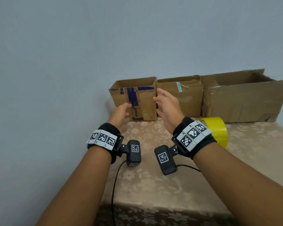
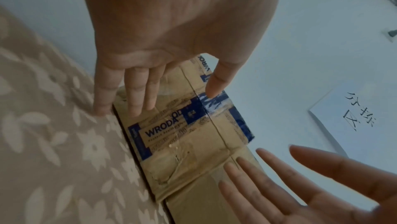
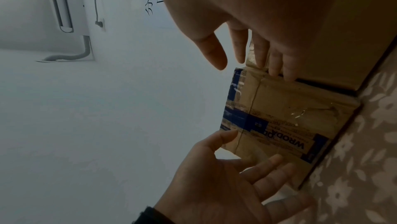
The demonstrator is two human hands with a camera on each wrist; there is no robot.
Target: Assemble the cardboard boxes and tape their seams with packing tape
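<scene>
A small open-topped cardboard box (image 1: 137, 101) with blue WRODA print stands at the back of the table against the wall. My left hand (image 1: 126, 110) is open in front of its lower left front face. My right hand (image 1: 158, 101) is open at the box's right front edge, palm facing left. The left wrist view shows my left hand (image 2: 171, 98) with straight fingers (image 2: 137, 95) over the box (image 2: 193, 139). The right wrist view shows my right hand (image 3: 251, 64) spread above the box (image 3: 283, 114). Neither hand grips it; I cannot tell whether they touch it.
A second cardboard box (image 1: 181, 98) stands right beside the small one, and a large box (image 1: 243, 101) with raised flaps is further right. A yellow tape roll (image 1: 219, 129) lies behind my right wrist. A floral cloth covers the table (image 1: 153, 180). The wall is close behind.
</scene>
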